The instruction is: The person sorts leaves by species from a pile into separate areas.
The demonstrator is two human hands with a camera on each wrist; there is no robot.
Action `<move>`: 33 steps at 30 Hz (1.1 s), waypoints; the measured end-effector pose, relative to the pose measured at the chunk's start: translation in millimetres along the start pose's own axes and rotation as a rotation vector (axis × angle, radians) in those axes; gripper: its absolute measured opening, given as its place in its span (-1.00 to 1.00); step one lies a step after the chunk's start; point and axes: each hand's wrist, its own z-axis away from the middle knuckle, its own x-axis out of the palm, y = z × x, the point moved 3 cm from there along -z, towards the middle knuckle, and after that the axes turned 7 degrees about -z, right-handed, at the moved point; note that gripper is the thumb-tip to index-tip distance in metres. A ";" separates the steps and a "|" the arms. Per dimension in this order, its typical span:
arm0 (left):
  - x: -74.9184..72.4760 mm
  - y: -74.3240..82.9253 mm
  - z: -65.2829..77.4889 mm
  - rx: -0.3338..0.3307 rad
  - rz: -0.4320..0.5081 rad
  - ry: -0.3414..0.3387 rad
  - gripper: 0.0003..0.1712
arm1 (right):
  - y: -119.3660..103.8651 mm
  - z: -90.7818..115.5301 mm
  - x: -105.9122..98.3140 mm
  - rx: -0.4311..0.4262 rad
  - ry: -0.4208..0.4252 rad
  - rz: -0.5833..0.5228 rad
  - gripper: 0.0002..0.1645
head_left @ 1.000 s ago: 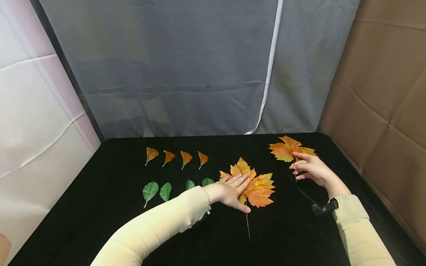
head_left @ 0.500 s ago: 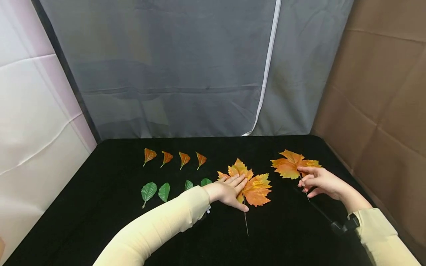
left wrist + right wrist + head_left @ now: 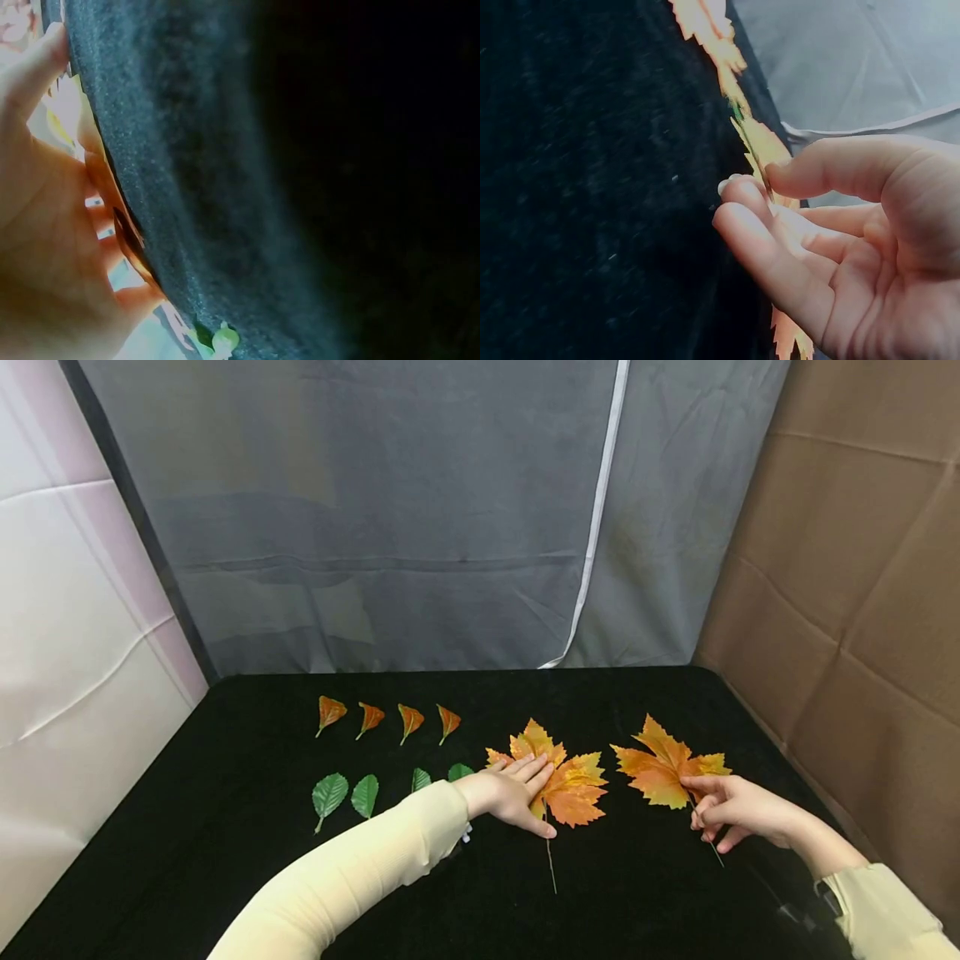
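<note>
My left hand [image 3: 517, 792] rests with spread fingers on an orange-yellow maple leaf [image 3: 573, 789], whose thin stem points toward me. In the left wrist view, the palm and thumb of that hand show beside the leaf's edge [image 3: 112, 195]. My right hand [image 3: 750, 814] pinches the stem of a second maple leaf [image 3: 660, 768] close to its base. From the right wrist view, the stem [image 3: 754, 150] runs between thumb and fingers. This second leaf lies to the right of the first, with a gap between them; whether it touches the cloth I cannot tell.
Several small orange-brown leaves [image 3: 411, 720] form a row at the back left of the black cloth [image 3: 247, 827]. Nearer me is a row of green leaves [image 3: 330, 795], partly hidden by my left sleeve [image 3: 360, 868]. Grey [image 3: 412, 527] and brown curtains [image 3: 862, 568] stand behind and right.
My right hand has brought the second maple leaf nearer to me, and that leaf has turned. The left hand stays on the first leaf. The head view has shifted slightly.
</note>
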 end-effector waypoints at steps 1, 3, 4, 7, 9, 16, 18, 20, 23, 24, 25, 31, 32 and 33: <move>0.1 -0.3 -0.3 0.000 -0.001 0.000 0.19 | 1.7 0.2 1.2 -0.001 0.006 0.007 -0.06; -0.4 -0.3 -1.0 -0.001 -0.004 0.002 0.19 | 4.8 -0.3 4.2 -0.001 0.018 0.024 -0.07; -0.7 -0.2 -0.9 -0.001 -0.006 0.001 0.19 | 5.8 -0.9 5.5 0.003 0.025 0.033 -0.07; -1.6 0.3 -1.0 0.003 -0.012 0.003 0.19 | 7.8 -1.9 8.8 0.007 0.051 0.069 -0.09; -1.3 0.2 -1.9 0.007 -0.018 0.006 0.19 | 8.3 -2.2 10.0 0.017 0.071 0.091 -0.10; 1.9 -0.9 -5.7 -0.002 -0.029 -0.003 0.21 | 6.3 -2.5 11.2 0.044 0.079 0.145 -0.12; 1.0 -0.9 -5.7 -0.007 -0.027 -0.006 0.21 | 4.9 -2.0 10.2 0.050 0.082 0.162 -0.13; 0.3 -0.4 -5.2 -0.012 -0.025 -0.005 0.21 | 3.6 -1.2 10.1 0.053 0.094 0.181 -0.14; 0.0 0.6 -4.8 -0.018 -0.017 -0.013 0.20 | 2.4 -0.2 11.3 0.057 0.108 0.212 -0.15; 0.5 1.1 -4.8 -0.017 -0.017 -0.020 0.20 | 2.5 0.0 12.2 0.057 0.111 0.222 -0.16; 1.0 1.7 -4.5 -0.016 -0.016 -0.025 0.20 | 2.8 0.3 13.0 0.059 0.113 0.231 -0.16; -2.9 5.0 0.5 -0.029 -0.030 -0.016 0.20 | 6.8 -1.2 14.4 0.055 0.165 0.293 -0.16; -4.4 5.3 1.9 -0.035 -0.034 -0.014 0.19 | 7.6 -2.1 14.6 0.052 0.176 0.302 -0.17; -5.0 5.1 2.5 -0.040 -0.038 -0.017 0.19 | 8.4 -3.1 15.1 0.050 0.186 0.309 -0.17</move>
